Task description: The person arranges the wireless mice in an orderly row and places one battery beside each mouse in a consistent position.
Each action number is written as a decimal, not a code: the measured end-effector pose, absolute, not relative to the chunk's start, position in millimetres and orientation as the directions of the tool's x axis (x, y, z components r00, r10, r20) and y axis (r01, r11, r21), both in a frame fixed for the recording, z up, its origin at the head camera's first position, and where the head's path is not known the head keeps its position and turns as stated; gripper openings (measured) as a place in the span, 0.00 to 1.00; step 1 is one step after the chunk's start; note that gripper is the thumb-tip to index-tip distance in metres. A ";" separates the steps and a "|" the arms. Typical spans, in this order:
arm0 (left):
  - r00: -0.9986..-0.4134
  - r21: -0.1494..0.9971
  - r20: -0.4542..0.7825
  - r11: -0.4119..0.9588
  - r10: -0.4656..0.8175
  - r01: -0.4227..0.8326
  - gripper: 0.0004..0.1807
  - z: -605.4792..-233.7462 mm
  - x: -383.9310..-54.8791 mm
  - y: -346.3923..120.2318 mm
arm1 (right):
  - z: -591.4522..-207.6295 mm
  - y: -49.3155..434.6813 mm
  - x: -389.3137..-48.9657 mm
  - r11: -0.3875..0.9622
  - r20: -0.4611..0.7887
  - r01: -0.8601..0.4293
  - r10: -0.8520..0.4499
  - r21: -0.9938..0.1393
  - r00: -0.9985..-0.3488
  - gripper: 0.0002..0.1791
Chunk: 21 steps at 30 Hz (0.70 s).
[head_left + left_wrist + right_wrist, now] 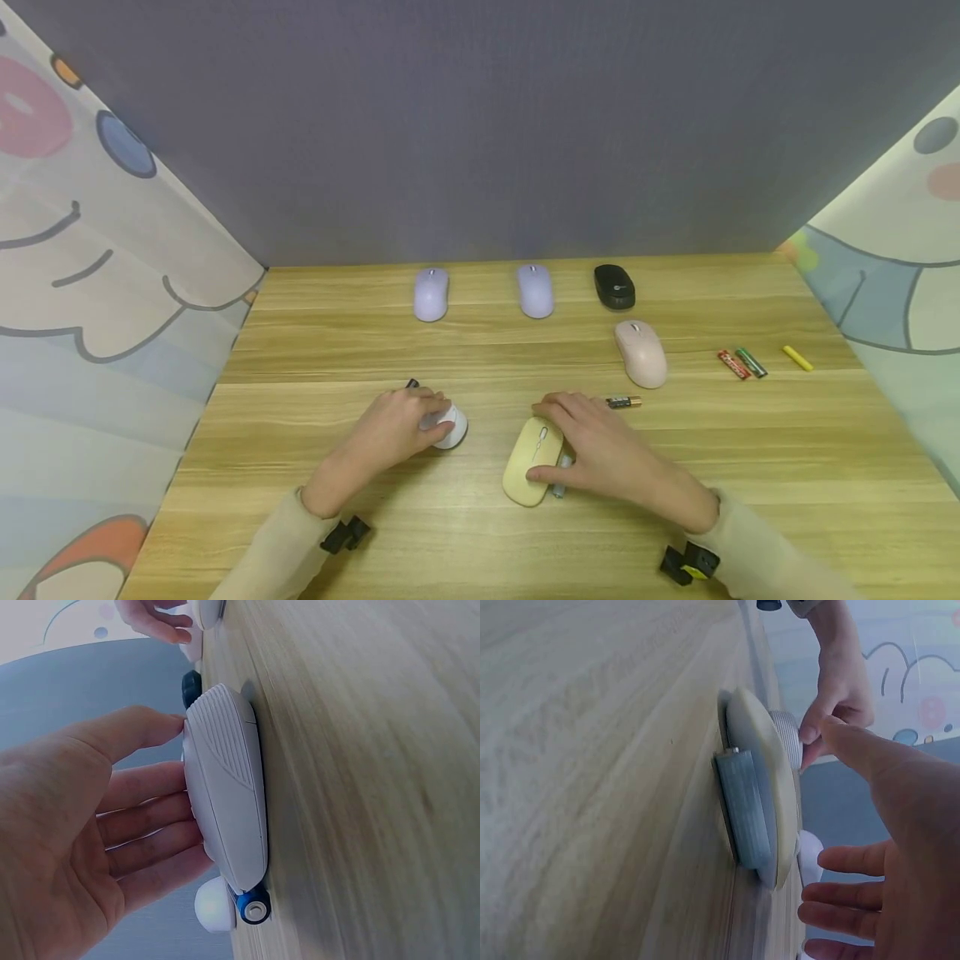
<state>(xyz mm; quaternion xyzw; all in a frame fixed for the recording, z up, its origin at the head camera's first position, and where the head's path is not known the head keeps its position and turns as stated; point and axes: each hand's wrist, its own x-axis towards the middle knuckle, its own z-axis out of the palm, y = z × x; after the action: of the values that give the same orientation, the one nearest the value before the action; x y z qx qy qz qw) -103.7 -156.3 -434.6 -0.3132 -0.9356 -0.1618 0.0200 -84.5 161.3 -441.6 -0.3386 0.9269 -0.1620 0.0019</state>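
Note:
My left hand [397, 425] holds a white mouse [452, 427] on the wooden table, thumb on the near side and fingers on the far side. Ribbed side panels show on this white mouse [225, 780] in the left wrist view. A blue battery [255, 906] lies by its end. Over a pale yellow mouse [528, 471] hovers my right hand [592, 442], its fingers loosely spread. In the right wrist view these fingers appear apart from the yellow mouse [784, 802]. A grey-blue battery [742, 806] lies against the side of that mouse.
Two lilac mice [431, 294] and a black mouse [615, 287] stand along the back. A pink mouse [642, 354] is nearer, with a black battery [624, 402] below it. Rightward lie a red battery [733, 365], a green battery [752, 362] and a yellow battery [798, 358].

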 end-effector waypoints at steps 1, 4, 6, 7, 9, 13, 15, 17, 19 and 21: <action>-0.803 0.291 0.141 0.751 0.580 0.593 0.15 -434.7 -103.8 -156.4 | -441.5 160.6 -83.4 0.718 0.105 -0.628 -0.629 -0.299 -0.770 0.50; -0.803 0.288 0.145 0.752 0.578 0.593 0.16 -435.3 -103.7 -156.7 | -442.1 159.2 -80.7 0.719 0.099 -0.630 -0.632 -0.294 -0.768 0.50; -0.804 0.287 0.145 0.753 0.577 0.592 0.16 -435.6 -103.9 -156.5 | -442.9 158.3 -79.0 0.720 0.092 -0.630 -0.634 -0.290 -0.768 0.51; -0.804 0.289 0.143 0.753 0.577 0.591 0.16 -435.5 -103.9 -156.5 | -443.3 157.8 -78.2 0.722 0.089 -0.629 -0.634 -0.288 -0.768 0.51; -0.804 0.289 0.143 0.753 0.577 0.591 0.16 -435.4 -103.8 -156.3 | -444.6 156.8 -76.7 0.725 0.085 -0.630 -0.634 -0.278 -0.768 0.52; -0.800 0.285 0.149 0.749 0.581 0.598 0.16 -435.2 -103.5 -156.8 | -447.0 154.1 -73.6 0.731 0.082 -0.633 -0.636 -0.254 -0.768 0.53; -0.799 0.286 0.151 0.748 0.582 0.599 0.16 -435.1 -103.3 -157.2 | -447.9 152.8 -71.8 0.732 0.087 -0.637 -0.638 -0.241 -0.765 0.54; -0.799 0.287 0.152 0.748 0.581 0.599 0.16 -434.8 -103.2 -157.2 | -448.6 151.8 -70.1 0.732 0.096 -0.642 -0.639 -0.227 -0.763 0.54; -0.801 0.288 0.150 0.750 0.579 0.596 0.16 -434.9 -103.3 -157.1 | -449.0 151.3 -68.6 0.730 0.111 -0.650 -0.642 -0.211 -0.758 0.54; -0.802 0.286 0.152 0.751 0.578 0.596 0.15 -435.1 -103.6 -156.8 | -449.5 150.9 -67.4 0.729 0.127 -0.658 -0.646 -0.190 -0.753 0.54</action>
<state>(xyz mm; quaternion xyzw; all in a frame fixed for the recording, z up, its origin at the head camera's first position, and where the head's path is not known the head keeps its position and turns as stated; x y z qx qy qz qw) -103.6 -156.8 -435.1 -0.3138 -0.9352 -0.1620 0.0270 -67.4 150.9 -449.5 -0.3506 0.9294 -0.1120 -0.0258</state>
